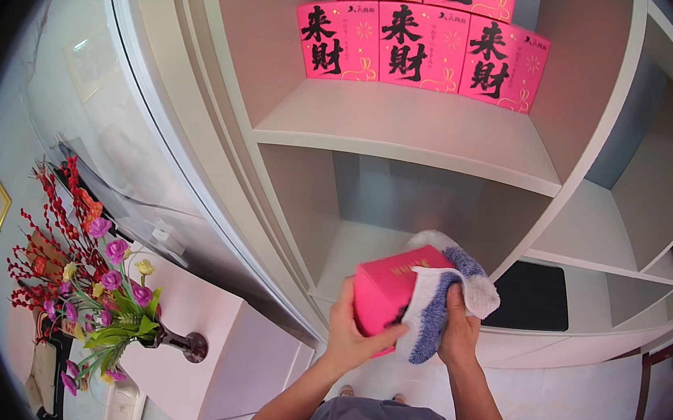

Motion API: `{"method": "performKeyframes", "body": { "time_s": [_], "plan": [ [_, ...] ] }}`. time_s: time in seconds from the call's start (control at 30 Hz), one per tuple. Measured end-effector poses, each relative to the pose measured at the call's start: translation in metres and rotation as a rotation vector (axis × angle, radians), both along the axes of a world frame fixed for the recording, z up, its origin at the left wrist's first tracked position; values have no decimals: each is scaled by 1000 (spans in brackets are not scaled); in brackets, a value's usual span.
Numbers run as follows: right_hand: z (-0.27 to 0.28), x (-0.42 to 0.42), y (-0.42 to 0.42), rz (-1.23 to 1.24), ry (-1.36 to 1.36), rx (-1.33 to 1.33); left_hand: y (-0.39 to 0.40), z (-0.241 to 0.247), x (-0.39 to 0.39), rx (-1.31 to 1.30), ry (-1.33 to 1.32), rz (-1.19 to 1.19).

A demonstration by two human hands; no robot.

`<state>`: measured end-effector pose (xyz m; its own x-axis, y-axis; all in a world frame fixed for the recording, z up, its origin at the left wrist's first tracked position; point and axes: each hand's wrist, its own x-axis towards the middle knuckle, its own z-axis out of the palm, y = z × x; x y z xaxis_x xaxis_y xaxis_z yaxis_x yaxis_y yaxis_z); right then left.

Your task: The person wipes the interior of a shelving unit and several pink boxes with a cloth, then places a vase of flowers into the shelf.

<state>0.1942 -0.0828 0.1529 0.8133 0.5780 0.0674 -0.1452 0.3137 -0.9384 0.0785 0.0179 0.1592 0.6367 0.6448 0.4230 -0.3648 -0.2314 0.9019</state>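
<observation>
A pink cardboard box is held in front of my chest, before the lower compartment of a shelf unit. My left hand grips its left side and lower front, the thumb across the front. My right hand holds a blue-and-white striped cloth against the box's right side. Part of the cloth drapes behind the box and over its far right corner. Its folds hide the right part of the box and most of my right fingers.
Several matching pink boxes bearing writing stand stacked on the upper shelf. A flat black panel lies in the compartment to the right. At left, a dark vase of artificial flowers stands on a pale cabinet, beside a glass door edge.
</observation>
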Motion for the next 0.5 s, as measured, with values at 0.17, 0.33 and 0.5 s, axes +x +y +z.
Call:
{"method": "performKeyframes", "body": {
  "time_s": [0.17,0.33,0.5],
  "plan": [
    [-12,0,-2,152,-192,-66,6,3,6,-213,-262,53],
    [-26,-6,-10,33,-752,-152,9,-4,16,-461,-386,6],
    [22,-16,1,-72,-1132,-369,1,-12,21,-390,-311,21]
  ]
}}
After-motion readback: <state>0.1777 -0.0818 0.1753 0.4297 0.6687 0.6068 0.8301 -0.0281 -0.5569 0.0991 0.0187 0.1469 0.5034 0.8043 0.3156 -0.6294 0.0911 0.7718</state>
